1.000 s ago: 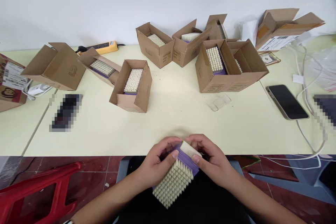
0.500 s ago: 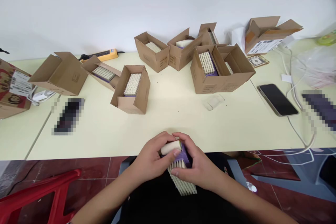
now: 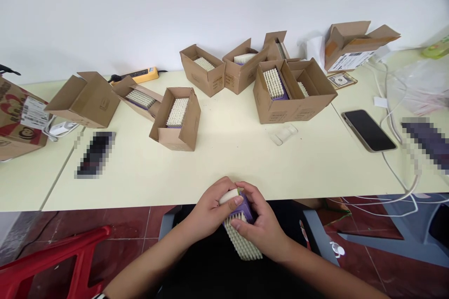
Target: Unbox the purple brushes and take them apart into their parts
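A purple scrub brush (image 3: 242, 238) with cream bristles is held over my lap, just off the front edge of the cream table (image 3: 228, 163). My left hand (image 3: 210, 210) wraps its left side, thumb across the top end. Around the right side curls my right hand (image 3: 261, 226), its fingers closed on the purple back. The bristles point down and toward me. Several open cardboard boxes with similar brushes stand on the table, the nearest one (image 3: 177, 119) left of centre.
A cluster of brush boxes (image 3: 291, 91) stands back right. An empty box (image 3: 84, 99) lies at left, a yellow power strip (image 3: 135, 74) behind it. A phone (image 3: 368, 130) with white cables lies right. A small clear plastic piece (image 3: 283, 134) lies mid-table. A red stool (image 3: 52, 261) is below left.
The brush has been turned in both hands from lying with its bristles facing up-left to standing more on end, bristles lower. The view shifted slightly; the hands stay at the table edge.
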`<action>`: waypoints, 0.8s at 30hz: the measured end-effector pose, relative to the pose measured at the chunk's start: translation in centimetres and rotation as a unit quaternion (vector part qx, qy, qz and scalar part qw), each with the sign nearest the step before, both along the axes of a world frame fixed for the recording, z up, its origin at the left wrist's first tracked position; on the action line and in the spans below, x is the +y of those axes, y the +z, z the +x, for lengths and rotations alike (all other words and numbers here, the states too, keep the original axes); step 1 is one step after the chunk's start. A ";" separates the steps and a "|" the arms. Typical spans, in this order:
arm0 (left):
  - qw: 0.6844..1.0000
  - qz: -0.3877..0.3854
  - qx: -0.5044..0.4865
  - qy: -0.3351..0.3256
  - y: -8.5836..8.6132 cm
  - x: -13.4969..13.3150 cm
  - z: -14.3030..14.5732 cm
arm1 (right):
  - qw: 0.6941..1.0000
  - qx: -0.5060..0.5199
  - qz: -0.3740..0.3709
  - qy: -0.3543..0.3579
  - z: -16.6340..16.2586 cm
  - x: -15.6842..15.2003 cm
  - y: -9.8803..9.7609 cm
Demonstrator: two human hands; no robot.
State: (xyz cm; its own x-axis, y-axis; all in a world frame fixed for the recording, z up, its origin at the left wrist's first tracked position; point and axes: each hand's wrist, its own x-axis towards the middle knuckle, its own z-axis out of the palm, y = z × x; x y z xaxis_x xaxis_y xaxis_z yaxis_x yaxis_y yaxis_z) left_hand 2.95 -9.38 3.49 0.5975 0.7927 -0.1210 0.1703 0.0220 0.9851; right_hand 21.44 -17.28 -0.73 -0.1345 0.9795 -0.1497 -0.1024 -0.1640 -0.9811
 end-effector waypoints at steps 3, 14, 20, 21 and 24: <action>0.999 0.009 -0.011 0.033 -0.1 -0.7 0.3 | 1.000 0.004 0.022 0.000 0.1 -0.3 -0.5; 0.998 0.043 0.010 0.042 -0.4 -1.0 0.8 | 0.997 -0.052 0.020 -0.053 -0.1 -0.8 -0.3; 0.997 0.068 0.020 -0.039 0.7 0.7 0.9 | 0.997 -0.069 0.038 -0.025 2.1 0.6 0.6; 0.996 0.069 0.020 -0.048 0.7 0.9 1.0 | 0.996 -0.079 0.038 -0.011 2.5 0.9 0.7; 0.997 0.058 0.029 -0.048 0.3 1.1 1.0 | 0.996 -0.083 0.037 0.014 3.3 1.6 1.1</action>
State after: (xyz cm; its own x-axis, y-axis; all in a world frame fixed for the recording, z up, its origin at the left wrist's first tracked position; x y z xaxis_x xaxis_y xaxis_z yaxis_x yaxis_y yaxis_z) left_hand 3.92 -8.25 3.79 0.6658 0.7431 -0.0679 0.2221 -0.1105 0.9688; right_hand 24.75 -15.68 0.38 -0.1414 0.9849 -0.0995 0.0652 -0.0910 -0.9937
